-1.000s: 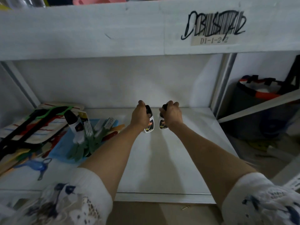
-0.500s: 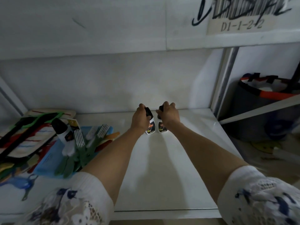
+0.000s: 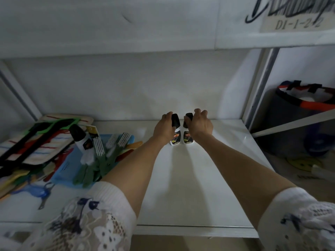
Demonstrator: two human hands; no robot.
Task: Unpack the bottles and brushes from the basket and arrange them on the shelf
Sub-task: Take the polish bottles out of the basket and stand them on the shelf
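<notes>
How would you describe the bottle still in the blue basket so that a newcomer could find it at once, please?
Start at the white shelf and look to its left end, where the blue basket lies. The leaning bottle rests among the green-handled brushes; it alone has a black cap and no hand on it.

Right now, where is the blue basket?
In the head view, the blue basket sits on the left side of the shelf, beside the left arm, holding green brushes and one bottle.

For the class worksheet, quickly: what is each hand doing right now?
Left hand: closed around the left bottle, which stands on the shelf.
Right hand: fingers curled over the right bottle; grip looks loose.
</notes>
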